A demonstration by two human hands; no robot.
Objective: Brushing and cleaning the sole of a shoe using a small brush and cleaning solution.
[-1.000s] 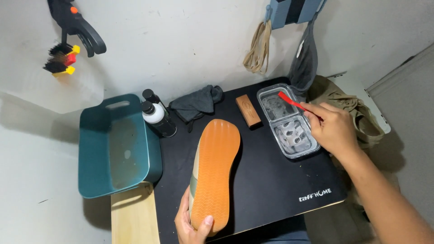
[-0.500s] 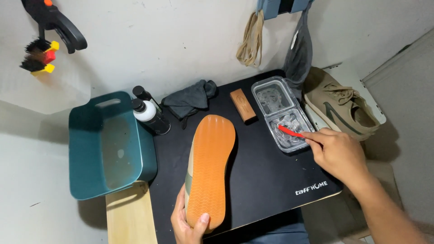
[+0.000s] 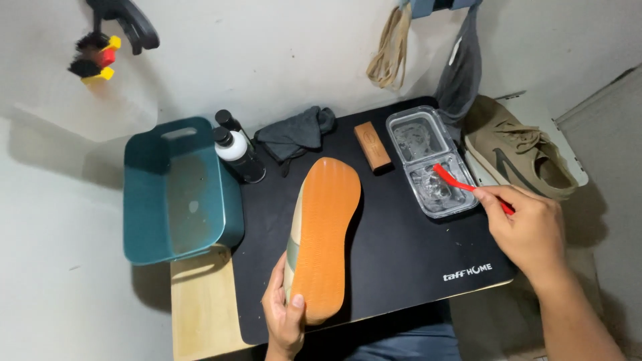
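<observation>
My left hand [image 3: 284,314] grips the heel end of a shoe [image 3: 322,234] turned sole-up, its orange sole facing me, on the black mat [image 3: 401,261]. My right hand [image 3: 528,230] holds a red-handled brush [image 3: 461,184] whose head dips into the nearer compartment of a clear two-part tray [image 3: 428,164] holding liquid. The matching tan shoe [image 3: 518,150] lies upright to the right, just beyond my right hand.
A teal tub [image 3: 177,190] stands at the left, with two dark bottles [image 3: 234,150] beside it. A grey cloth [image 3: 294,134] and a brown block [image 3: 372,146] lie at the mat's back. Laces and fabric hang on the wall; brushes hang top left.
My right hand has drawn the red brush from the tray's far compartment down into the near one. My left hand keeps its hold on the shoe.
</observation>
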